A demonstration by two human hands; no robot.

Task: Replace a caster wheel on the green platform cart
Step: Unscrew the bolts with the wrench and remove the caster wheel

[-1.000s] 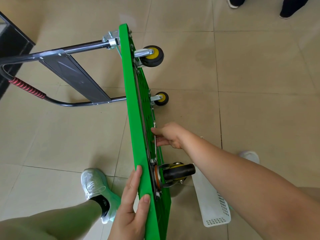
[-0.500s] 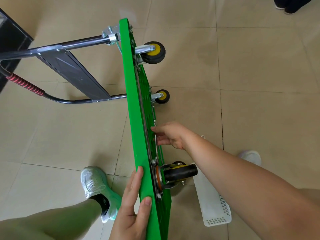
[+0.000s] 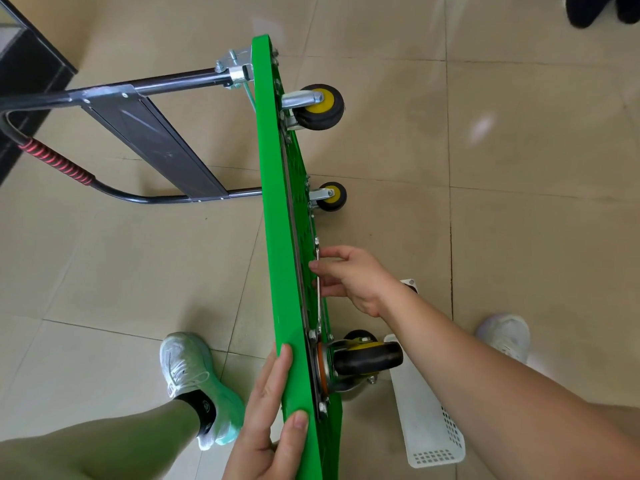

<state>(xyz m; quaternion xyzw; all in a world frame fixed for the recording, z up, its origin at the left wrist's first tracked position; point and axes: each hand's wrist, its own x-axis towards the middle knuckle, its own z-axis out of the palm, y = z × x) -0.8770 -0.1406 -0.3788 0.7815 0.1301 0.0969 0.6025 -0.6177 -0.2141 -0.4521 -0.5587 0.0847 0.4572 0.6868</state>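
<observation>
The green platform cart stands on its long edge on the tiled floor, underside facing right. My left hand grips the deck's near top edge, thumb on the edge, fingers on the left face. My right hand holds a slim silver wrench flat against the underside; its lower end reaches a bolt beside the near caster, a black wheel with a yellow hub. Two more casters stick out farther along the deck.
The folded black handle with a red grip lies out to the left. A white perforated basket sits on the floor under my right forearm. My feet flank the cart. Another person's dark shoes show at the top right.
The camera has tilted slightly, shifting the cart lower in view. My right hand stays on the wrench at about the same spot; my left hand keeps its grip on the deck edge.
</observation>
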